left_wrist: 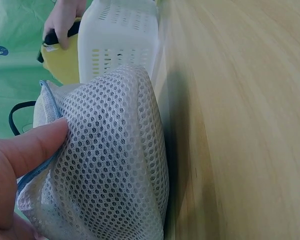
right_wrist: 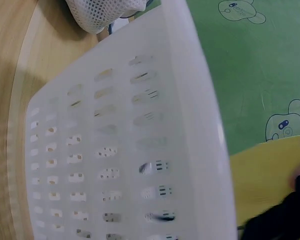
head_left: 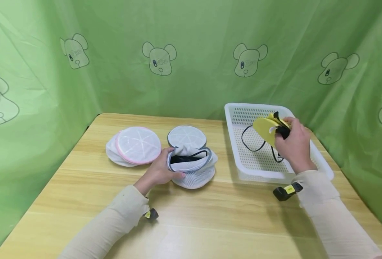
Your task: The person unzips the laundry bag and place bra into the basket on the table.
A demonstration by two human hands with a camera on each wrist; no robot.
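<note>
My left hand [head_left: 161,168] grips the rim of a white mesh laundry bag [head_left: 194,177], thumb on its near side. Grey-blue trim edges its mouth, and the round lid [head_left: 187,137] lies folded back behind. Inside the bag shows a black item [head_left: 182,159] with a thin strap. Over the right side of a white plastic basket [head_left: 242,163], my right hand [head_left: 295,144] holds a yellow, flat, rounded item [head_left: 264,130] with black parts; I cannot tell its kind. In the left wrist view, my left thumb [left_wrist: 37,147] presses the mesh below the trim.
Left of the gripped bag lies another white laundry bag [head_left: 139,145] with pink trim. Thin black straps [head_left: 254,149] loop inside the basket, which stands at the table's right. A green curtain [head_left: 197,90] rises behind the wooden table [head_left: 194,219].
</note>
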